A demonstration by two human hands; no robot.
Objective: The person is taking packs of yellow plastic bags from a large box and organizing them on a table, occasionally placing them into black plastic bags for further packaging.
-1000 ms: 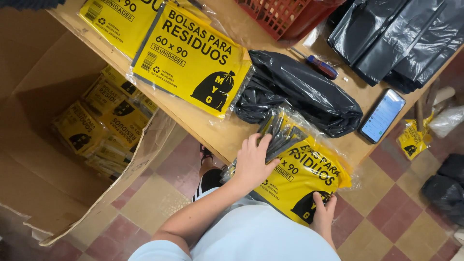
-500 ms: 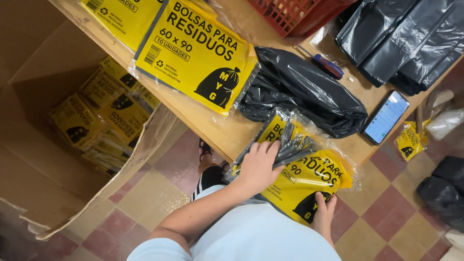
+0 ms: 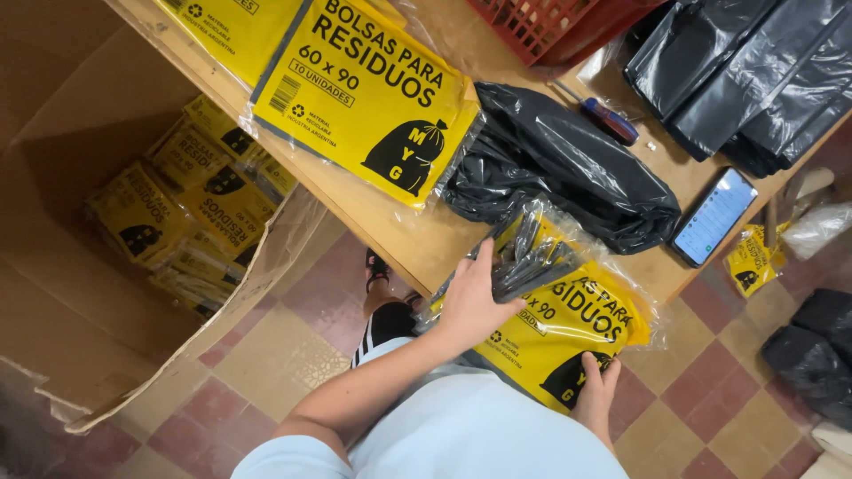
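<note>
At the table's near edge I hold a clear plastic packet with a yellow printed insert (image 3: 568, 333). My left hand (image 3: 470, 302) grips its open upper end, fingers over a folded bundle of black bags (image 3: 532, 253) sticking out of the mouth. My right hand (image 3: 596, 390) pinches the packet's lower end, off the table edge above my light blue shirt. A loose heap of black bags (image 3: 568, 168) lies on the wooden table (image 3: 390, 226) just beyond the packet.
Two filled yellow packets (image 3: 373, 89) lie on the table's left part. A red basket (image 3: 550, 27), a screwdriver (image 3: 608, 120), a phone (image 3: 714, 215) and more black bags (image 3: 754, 71) sit further back. An open cardboard box (image 3: 133, 293) with several yellow packets stands on the tiled floor.
My left hand has slid up the packet toward its mouth, and the black bundle now sits partly inside. The right hand kept its hold on the lower end.
</note>
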